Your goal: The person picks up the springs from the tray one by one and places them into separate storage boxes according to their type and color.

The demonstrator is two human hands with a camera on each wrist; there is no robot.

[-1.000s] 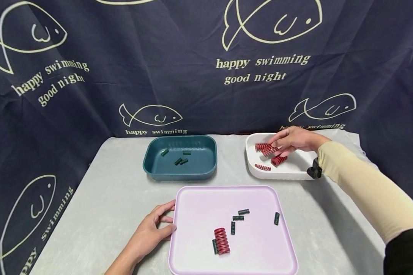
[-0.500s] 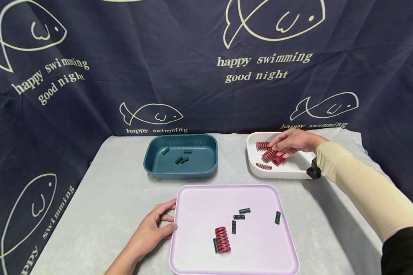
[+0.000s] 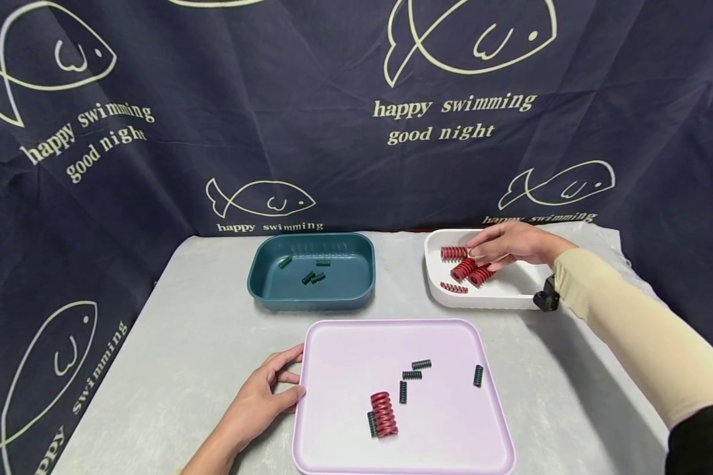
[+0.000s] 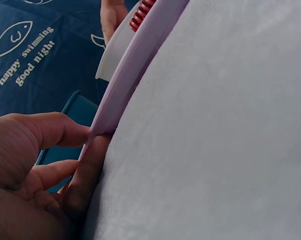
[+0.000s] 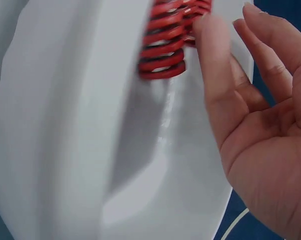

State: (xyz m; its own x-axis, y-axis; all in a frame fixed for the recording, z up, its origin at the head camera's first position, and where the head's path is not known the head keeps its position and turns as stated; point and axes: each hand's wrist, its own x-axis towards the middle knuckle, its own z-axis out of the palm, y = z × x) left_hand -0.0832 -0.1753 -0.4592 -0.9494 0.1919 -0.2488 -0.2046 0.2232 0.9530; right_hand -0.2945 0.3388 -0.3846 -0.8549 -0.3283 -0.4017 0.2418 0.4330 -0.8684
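Observation:
My left hand [image 3: 261,396] holds the left rim of the lilac tray [image 3: 339,356]. In the left wrist view its fingertips [image 4: 93,160] meet at the tray's edge. On the tray lies one thick red spring [image 3: 383,414] beside a dark green spring [image 3: 372,424]. Several more dark green springs [image 3: 412,375] lie farther right. My right hand [image 3: 511,243] hovers over the white box [image 3: 481,300], fingers spread just beside thick red springs [image 3: 463,269]. In the right wrist view nothing shows between thumb and fingers, though the thumb overlaps a red spring [image 5: 163,45].
A teal box [image 3: 311,305] with several small green springs [image 3: 317,278] stands at the back left. One thin red spring [image 3: 454,288] lies at the white box's near left corner. Behind the pale table [image 3: 196,316] hangs a dark blue fish-print curtain [image 3: 273,132].
The right hand's fingers have drawn slightly right and apart from the red springs. A thick red spring among them now lies at rest in the white box. The left hand stays put.

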